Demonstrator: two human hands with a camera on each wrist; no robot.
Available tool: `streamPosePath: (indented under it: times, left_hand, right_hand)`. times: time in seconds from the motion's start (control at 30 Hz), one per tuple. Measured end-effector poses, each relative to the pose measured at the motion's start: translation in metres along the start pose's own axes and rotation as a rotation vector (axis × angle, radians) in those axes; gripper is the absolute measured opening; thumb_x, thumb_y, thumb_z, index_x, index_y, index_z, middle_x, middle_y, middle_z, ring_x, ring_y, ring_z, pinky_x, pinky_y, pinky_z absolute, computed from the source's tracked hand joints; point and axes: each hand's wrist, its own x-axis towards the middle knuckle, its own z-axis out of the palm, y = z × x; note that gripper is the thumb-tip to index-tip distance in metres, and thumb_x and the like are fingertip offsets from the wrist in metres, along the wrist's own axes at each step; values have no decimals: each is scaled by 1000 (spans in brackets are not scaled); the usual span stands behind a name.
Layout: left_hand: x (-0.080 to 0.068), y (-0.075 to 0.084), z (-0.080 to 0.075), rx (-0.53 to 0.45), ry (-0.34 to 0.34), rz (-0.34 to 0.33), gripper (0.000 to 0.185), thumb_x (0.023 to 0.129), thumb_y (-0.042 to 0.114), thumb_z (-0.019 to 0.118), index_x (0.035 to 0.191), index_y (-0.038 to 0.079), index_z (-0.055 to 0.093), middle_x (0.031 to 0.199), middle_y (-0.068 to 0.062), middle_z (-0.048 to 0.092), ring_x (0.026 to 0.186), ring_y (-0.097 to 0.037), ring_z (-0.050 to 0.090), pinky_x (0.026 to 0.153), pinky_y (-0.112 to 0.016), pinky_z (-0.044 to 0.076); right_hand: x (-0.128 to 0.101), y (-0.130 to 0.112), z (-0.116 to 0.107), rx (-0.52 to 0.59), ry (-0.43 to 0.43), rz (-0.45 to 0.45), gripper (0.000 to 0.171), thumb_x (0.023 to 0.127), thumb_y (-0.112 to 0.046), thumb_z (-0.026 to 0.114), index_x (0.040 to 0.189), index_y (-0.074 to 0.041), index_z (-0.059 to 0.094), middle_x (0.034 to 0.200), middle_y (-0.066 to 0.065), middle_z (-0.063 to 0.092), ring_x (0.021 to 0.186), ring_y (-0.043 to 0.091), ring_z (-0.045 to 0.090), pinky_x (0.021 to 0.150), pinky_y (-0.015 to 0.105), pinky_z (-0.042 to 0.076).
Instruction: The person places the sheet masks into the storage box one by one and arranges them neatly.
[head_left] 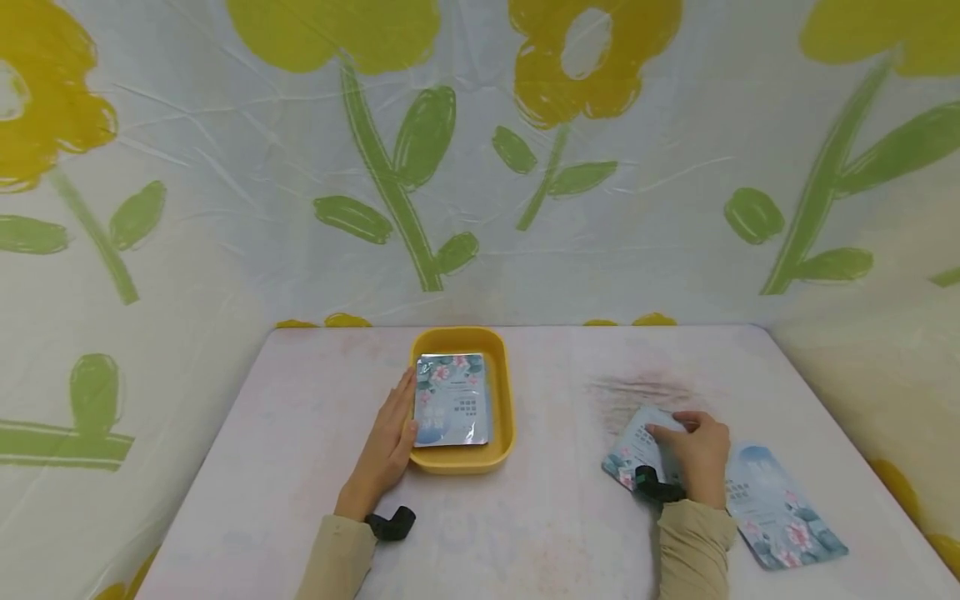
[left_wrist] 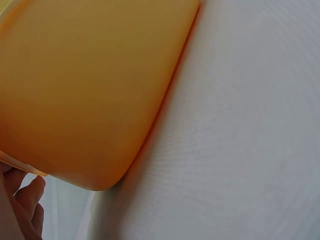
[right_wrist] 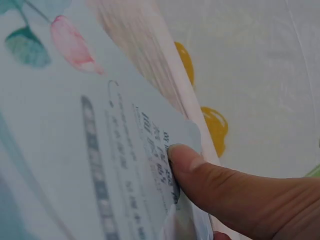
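While seemingly steadied — packet (head_left: 452, 400) in tray (head_left: 503, 392).

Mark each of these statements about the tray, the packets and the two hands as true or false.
1. The yellow tray holds a packet. True.
2. The left hand lies inside the tray. False: it rests against the tray's outer left side.
3. The right hand pinches a packet on the table. True.
4. Only one packet lies right of the tray. False: another packet lies beside the right hand.
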Motion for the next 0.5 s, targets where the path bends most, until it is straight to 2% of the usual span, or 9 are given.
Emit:
streamPosePath:
  times: [0.2, 0.4, 0.5]
  left_hand:
    - [0, -1, 1, -7, -4, -2, 63, 99, 13, 41, 157, 1, 20, 165, -11, 16, 152, -24, 13, 119, -56, 14]
    - [0, 0, 0, -9, -4, -2, 62, 99, 12, 41, 157, 0, 21, 165, -12, 17, 151, -26, 14, 120, -53, 13]
    - [-1, 1, 0, -13, -3, 0, 62, 99, 12, 41, 156, -1, 21, 164, -13, 17, 151, -26, 14, 120, -54, 13]
  right_hand:
    - [-4, -19, 30, -1, -32, -118, 50, 76, -13, 83, 114, 12, 63, 112, 29, 53, 102, 41, 48, 88, 53, 42]
    - [-6, -32, 53, 22, -131, -213, 47, 77, -12, 83, 115, 8, 65, 115, 25, 54, 103, 35, 48, 87, 44, 40]
    - [-6, -33, 60, 30, -178, -264, 45, 77, -13, 84, 114, 6, 66, 115, 24, 56, 104, 35, 51, 90, 44, 42]
